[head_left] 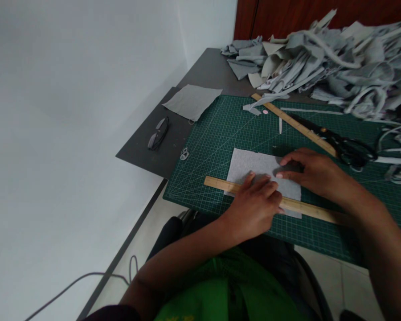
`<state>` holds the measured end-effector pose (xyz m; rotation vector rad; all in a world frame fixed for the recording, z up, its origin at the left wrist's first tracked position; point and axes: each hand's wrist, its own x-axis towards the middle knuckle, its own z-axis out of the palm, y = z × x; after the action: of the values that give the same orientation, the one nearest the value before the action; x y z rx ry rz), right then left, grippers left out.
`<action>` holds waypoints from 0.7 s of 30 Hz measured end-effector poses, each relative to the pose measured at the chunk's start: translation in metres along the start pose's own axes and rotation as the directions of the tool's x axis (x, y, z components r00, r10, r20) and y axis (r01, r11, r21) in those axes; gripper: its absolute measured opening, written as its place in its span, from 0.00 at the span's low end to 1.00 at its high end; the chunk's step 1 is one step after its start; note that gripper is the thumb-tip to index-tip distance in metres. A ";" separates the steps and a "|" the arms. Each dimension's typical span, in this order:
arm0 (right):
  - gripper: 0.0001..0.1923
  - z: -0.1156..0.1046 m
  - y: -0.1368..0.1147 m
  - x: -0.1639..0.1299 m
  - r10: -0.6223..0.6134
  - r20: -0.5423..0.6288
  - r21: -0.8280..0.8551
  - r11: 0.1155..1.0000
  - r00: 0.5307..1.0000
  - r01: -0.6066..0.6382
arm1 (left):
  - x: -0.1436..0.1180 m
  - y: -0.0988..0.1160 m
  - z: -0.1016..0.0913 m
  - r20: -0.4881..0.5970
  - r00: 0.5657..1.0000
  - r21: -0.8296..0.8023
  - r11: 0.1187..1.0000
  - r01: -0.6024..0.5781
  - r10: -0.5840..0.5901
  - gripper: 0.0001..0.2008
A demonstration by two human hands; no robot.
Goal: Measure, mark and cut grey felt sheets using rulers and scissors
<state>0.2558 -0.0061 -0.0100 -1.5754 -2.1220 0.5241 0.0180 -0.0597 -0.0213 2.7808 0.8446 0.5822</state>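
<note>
A light grey piece of fabric (245, 162) lies flat on the green cutting mat (210, 147). Across its near part runs a wooden ruler (217, 183), its left end sticking out past the cloth. My left hand (257, 200) rests on the ruler and the fabric with its fingers spread, pressing down from above. At the fabric's right side is my right hand (312, 174), thumb and fingers apart by the cloth's upper right edge. Nothing shows between those fingers. My left hand covers the middle of the ruler, and my right forearm passes over its right end.
Black scissors (350, 149) lie beside a second wooden ruler (297, 125). A heap of grey fabric scraps (321, 58) fills the far right. Eyeglasses (158, 133) and another grey cloth (192, 101) lie on the dark table (137, 151) at left, near the white wall (87, 111).
</note>
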 end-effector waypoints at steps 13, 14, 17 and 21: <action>0.28 0.001 0.002 0.000 0.040 -0.009 -0.020 0.999 0.999 -0.040 | -0.001 0.001 -0.001 -0.008 1.000 0.028 1.000 -0.001 0.001 0.11; 0.28 0.001 0.002 0.000 0.042 -0.010 -0.022 0.999 0.999 -0.042 | -0.002 0.002 -0.002 -0.010 1.000 0.037 0.999 -0.004 0.004 0.11; 0.27 0.001 0.001 0.001 0.037 -0.006 -0.015 0.999 0.999 -0.037 | -0.003 0.003 -0.003 -0.019 1.000 0.068 0.998 -0.011 0.013 0.11; 0.26 0.002 0.000 0.001 0.022 -0.001 -0.007 1.000 1.000 -0.022 | -0.003 0.004 -0.003 -0.034 0.999 0.069 0.998 0.001 0.002 0.10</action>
<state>0.2550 -0.0049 -0.0114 -1.6036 -2.1100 0.5238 0.0165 -0.0649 -0.0188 2.8405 0.8871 0.6134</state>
